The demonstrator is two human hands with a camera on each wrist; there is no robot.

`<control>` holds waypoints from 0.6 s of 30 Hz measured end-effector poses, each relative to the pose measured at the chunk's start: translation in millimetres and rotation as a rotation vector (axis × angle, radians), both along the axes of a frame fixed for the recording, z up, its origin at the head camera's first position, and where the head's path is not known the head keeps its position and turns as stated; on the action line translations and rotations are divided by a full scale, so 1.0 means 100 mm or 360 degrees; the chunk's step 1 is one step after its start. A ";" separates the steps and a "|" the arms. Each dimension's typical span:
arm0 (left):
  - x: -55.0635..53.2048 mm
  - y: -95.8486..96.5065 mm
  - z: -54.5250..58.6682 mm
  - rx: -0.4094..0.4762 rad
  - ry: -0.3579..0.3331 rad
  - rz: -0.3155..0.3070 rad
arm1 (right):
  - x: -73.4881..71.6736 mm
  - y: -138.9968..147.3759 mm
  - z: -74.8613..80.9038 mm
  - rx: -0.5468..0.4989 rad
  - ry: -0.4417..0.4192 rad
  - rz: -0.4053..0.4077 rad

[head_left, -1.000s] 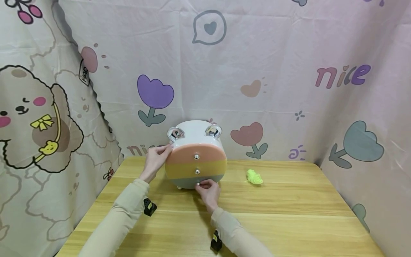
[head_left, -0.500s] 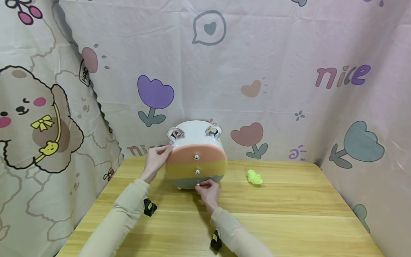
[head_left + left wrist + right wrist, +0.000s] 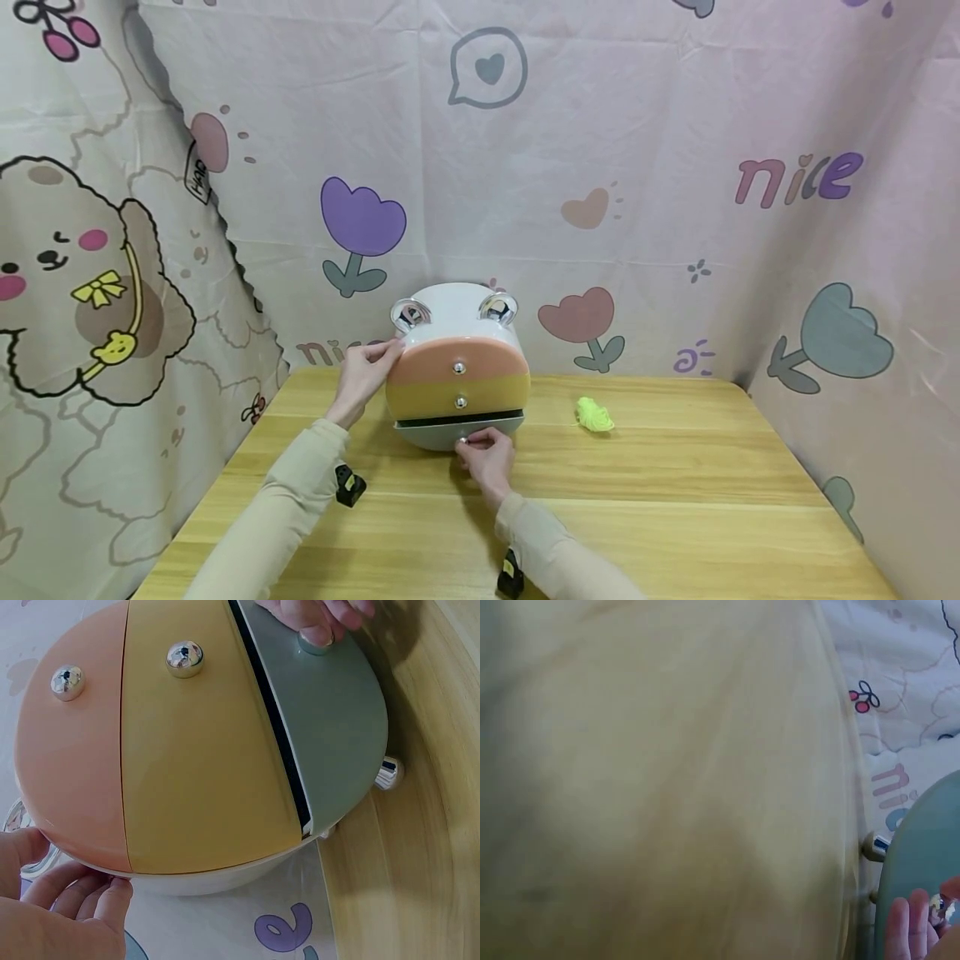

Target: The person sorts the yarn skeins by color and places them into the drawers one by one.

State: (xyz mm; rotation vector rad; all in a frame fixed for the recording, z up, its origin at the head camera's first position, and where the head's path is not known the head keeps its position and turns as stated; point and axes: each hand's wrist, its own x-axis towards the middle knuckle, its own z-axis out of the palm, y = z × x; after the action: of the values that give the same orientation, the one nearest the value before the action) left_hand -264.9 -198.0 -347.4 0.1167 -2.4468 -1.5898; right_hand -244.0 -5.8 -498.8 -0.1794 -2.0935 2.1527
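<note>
A small rounded drawer box (image 3: 457,310) with a white shell and two silver ring-shaped ears stands on the table. Its orange and yellow drawers are flush; the bottom grey-green drawer (image 3: 423,436) stands slightly out, leaving a dark gap along its top edge. My right hand (image 3: 491,463) pinches that drawer's silver knob (image 3: 939,909). At the box's upper left edge, just below an ear, my left hand (image 3: 363,377) holds the shell with bent fingers (image 3: 114,904) and thumb. The drawer's inside is hidden from view.
A bundle of neon yellow yarn (image 3: 594,415) lies right of the box on the wooden table (image 3: 675,467). Printed curtains (image 3: 660,108) hang close behind and along both sides. Black devices (image 3: 349,486) hang at both wrists.
The bottom drawer, shut in both earlier frames, has come out a little toward me with my right hand on its knob. My left hand stays in place on the box.
</note>
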 end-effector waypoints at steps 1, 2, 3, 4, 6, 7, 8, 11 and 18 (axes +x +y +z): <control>0.00 0.00 0.00 0.0003 0.0002 0.0001 | 0.01 0.00 0.00 -0.0003 0.0000 0.0004; 0.00 0.00 -0.01 0.0005 0.0004 -0.0001 | 0.03 0.01 0.00 -0.0006 -0.0002 0.0009; 0.00 0.00 -0.01 0.0004 0.0004 -0.0004 | 0.04 0.01 0.00 0.0005 -0.0006 0.0011; 0.00 0.00 -0.01 0.0006 0.0004 -0.0006 | 0.05 0.02 0.00 0.0005 -0.0007 0.0016; 0.00 0.00 -0.01 0.0012 0.0003 -0.0007 | 0.06 0.04 0.00 0.0030 -0.0010 0.0020; 0.00 0.00 0.00 0.0012 0.0004 -0.0008 | 0.07 0.04 0.00 0.0047 -0.0011 0.0021; 0.00 0.00 0.00 0.0010 0.0002 -0.0009 | 0.08 0.05 0.00 0.0065 -0.0009 0.0024; 0.00 0.01 0.01 0.0002 -0.0001 -0.0008 | 0.11 0.07 -0.01 0.0149 0.0032 0.0025; 0.01 0.01 0.02 0.0002 -0.0013 -0.0006 | 0.16 0.11 0.00 0.0302 0.0089 0.0038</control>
State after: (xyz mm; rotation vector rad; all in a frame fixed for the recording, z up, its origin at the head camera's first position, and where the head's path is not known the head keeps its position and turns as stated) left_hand -263.8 -197.1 -345.7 0.1191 -2.4538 -1.5960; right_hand -228.2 4.8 -499.1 -0.0738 -2.2614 1.9322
